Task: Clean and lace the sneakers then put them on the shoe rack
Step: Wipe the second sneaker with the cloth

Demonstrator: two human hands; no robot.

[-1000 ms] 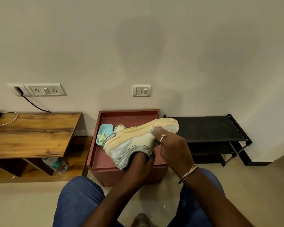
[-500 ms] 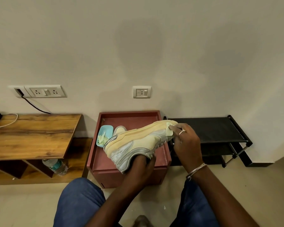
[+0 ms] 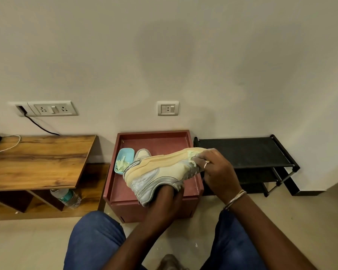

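Note:
A cream and grey sneaker [image 3: 156, 172] lies on its side in the air above the red box [image 3: 195, 184], sole edge up, toe to the right. My left hand [image 3: 167, 199] is pushed into its opening from below and holds it up. My right hand [image 3: 216, 170] pinches a small pale wipe [image 3: 192, 157] against the sole at the toe. A second sneaker [image 3: 142, 153] stands in the box, only its tip showing behind the first. The black shoe rack [image 3: 246, 152] stands to the right, against the wall.
A light blue dish [image 3: 124, 159] with pale scraps sits at the box's left side. A wooden table [image 3: 37, 158] is on the left, with a water bottle [image 3: 66, 197] lying on its lower shelf. My knees frame the floor below.
My right hand has slid the wipe along the sole from the middle to the toe end. The sneaker stays in my left hand, tilted a little more.

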